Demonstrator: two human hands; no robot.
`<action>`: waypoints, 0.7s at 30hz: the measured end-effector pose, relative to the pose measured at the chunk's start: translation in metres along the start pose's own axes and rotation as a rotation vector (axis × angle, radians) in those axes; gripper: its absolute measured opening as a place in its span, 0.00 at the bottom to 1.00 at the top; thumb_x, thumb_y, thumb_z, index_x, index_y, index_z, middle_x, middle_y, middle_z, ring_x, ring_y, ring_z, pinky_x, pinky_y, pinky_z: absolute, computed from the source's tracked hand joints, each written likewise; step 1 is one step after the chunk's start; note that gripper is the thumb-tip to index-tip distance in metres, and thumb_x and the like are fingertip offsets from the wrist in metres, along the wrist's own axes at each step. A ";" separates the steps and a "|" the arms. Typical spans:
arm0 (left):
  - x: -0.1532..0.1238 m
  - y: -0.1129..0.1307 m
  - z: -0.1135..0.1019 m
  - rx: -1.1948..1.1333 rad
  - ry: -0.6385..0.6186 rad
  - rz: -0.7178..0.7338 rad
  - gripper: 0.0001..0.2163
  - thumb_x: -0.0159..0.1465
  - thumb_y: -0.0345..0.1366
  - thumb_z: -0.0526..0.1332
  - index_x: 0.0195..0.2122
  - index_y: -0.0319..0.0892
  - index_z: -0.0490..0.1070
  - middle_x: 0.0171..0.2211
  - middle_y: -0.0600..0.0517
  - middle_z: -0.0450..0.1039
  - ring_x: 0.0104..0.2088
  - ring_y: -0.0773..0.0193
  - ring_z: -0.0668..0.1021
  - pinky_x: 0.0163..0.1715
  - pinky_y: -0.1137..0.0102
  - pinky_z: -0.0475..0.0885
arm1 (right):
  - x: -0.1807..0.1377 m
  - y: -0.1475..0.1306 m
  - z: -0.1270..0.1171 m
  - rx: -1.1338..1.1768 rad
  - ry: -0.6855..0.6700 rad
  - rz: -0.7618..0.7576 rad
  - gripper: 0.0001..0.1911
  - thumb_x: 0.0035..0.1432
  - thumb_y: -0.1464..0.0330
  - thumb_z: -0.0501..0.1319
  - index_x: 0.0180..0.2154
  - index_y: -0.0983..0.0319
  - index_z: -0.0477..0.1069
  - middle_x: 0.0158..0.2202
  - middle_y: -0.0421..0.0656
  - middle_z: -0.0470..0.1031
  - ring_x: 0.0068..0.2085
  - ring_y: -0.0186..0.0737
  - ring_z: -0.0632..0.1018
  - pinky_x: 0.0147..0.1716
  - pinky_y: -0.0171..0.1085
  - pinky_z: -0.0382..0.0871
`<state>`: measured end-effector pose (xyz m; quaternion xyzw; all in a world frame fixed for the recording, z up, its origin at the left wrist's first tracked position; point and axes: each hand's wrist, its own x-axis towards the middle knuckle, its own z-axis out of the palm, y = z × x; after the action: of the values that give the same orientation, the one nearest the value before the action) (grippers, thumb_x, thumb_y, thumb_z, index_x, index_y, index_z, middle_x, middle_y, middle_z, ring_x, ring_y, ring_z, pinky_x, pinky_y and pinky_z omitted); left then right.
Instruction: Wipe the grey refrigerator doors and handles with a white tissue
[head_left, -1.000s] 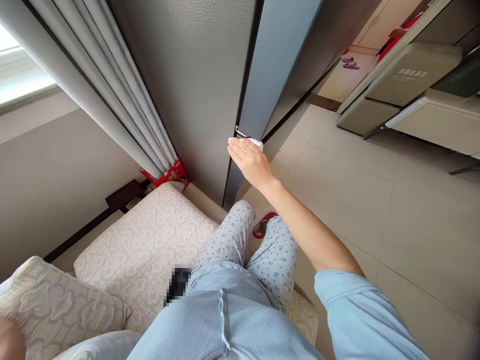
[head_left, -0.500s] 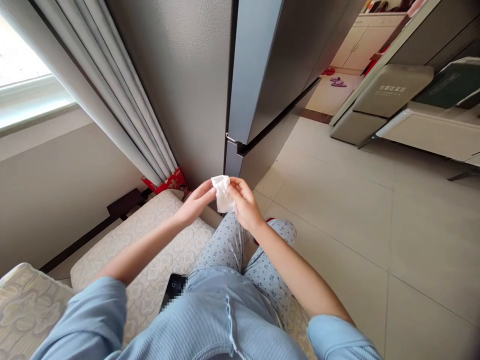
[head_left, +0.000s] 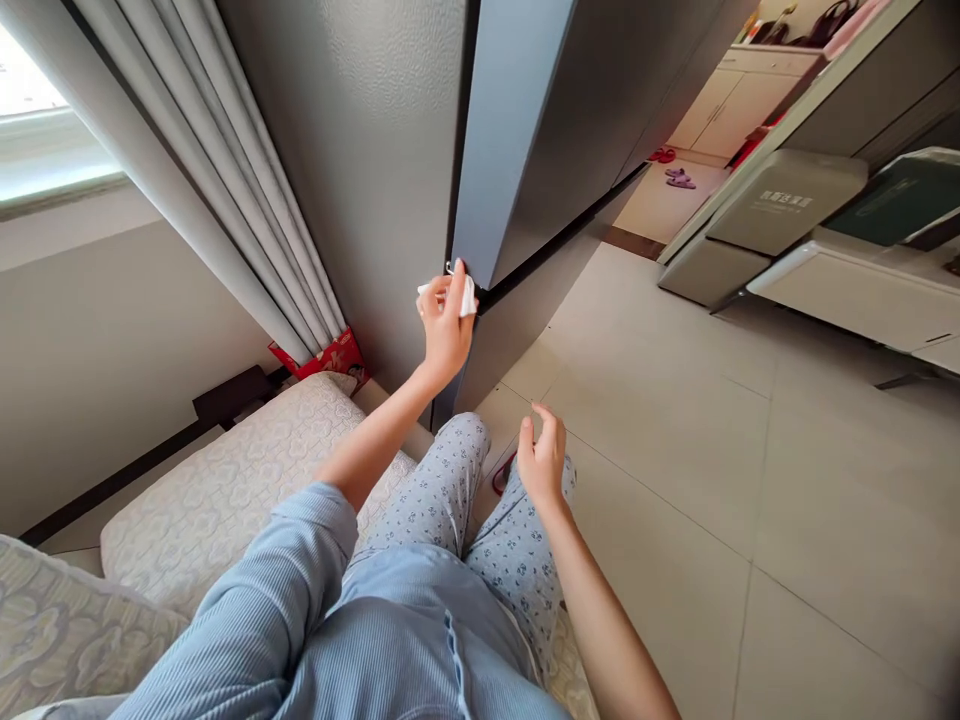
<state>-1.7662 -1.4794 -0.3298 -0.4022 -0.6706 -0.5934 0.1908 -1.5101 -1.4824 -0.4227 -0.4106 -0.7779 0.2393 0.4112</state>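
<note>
Near the centre of the head view, the left hand (head_left: 446, 330) holds a white wipe (head_left: 466, 297) to a small metal hinge (head_left: 451, 267) on the edge of a grey refrigerator door (head_left: 510, 140), its fingers (head_left: 456, 295) pinching the wipe. Just below and right, the right hand (head_left: 541, 460) hangs empty, fingers (head_left: 551, 430) loosely spread, above a patterned pyjama leg (head_left: 517, 560). Beige floor tiles (head_left: 675, 520) lie beside it, and grey curtains (head_left: 217, 200) hang at upper left.

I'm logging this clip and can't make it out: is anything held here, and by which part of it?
The left hand grips a white tissue by its middle, in the fingers, both ends showing. The right hand holds nothing.
</note>
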 end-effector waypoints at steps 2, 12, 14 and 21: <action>-0.022 -0.012 0.011 0.071 -0.071 0.051 0.24 0.79 0.44 0.44 0.69 0.43 0.68 0.61 0.36 0.68 0.66 0.53 0.69 0.69 0.54 0.61 | -0.017 0.035 -0.002 -0.164 0.004 -0.043 0.24 0.73 0.55 0.50 0.56 0.65 0.70 0.58 0.61 0.76 0.64 0.56 0.74 0.66 0.63 0.65; -0.051 -0.016 -0.004 0.109 -0.212 0.094 0.24 0.79 0.43 0.44 0.61 0.43 0.77 0.55 0.38 0.73 0.64 0.51 0.72 0.70 0.50 0.62 | -0.064 0.103 0.002 -0.634 -0.143 0.044 0.35 0.73 0.55 0.44 0.61 0.75 0.73 0.65 0.68 0.70 0.71 0.69 0.64 0.66 0.65 0.62; -0.034 -0.005 -0.001 0.183 -0.185 0.078 0.23 0.79 0.43 0.45 0.59 0.45 0.79 0.50 0.39 0.75 0.58 0.53 0.76 0.67 0.52 0.66 | -0.063 0.102 0.004 -0.637 -0.139 0.062 0.35 0.74 0.56 0.44 0.60 0.75 0.74 0.65 0.67 0.71 0.69 0.67 0.65 0.66 0.63 0.63; -0.019 0.019 -0.015 0.283 -0.351 0.245 0.20 0.77 0.38 0.51 0.64 0.42 0.75 0.57 0.39 0.77 0.60 0.49 0.77 0.68 0.51 0.65 | -0.066 0.107 0.002 -0.625 -0.104 0.052 0.32 0.74 0.56 0.45 0.56 0.72 0.76 0.63 0.64 0.73 0.67 0.65 0.67 0.67 0.60 0.63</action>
<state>-1.7437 -1.4998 -0.3283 -0.5465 -0.7161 -0.3873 0.1963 -1.4430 -1.4789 -0.5288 -0.5242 -0.8228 0.0200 0.2187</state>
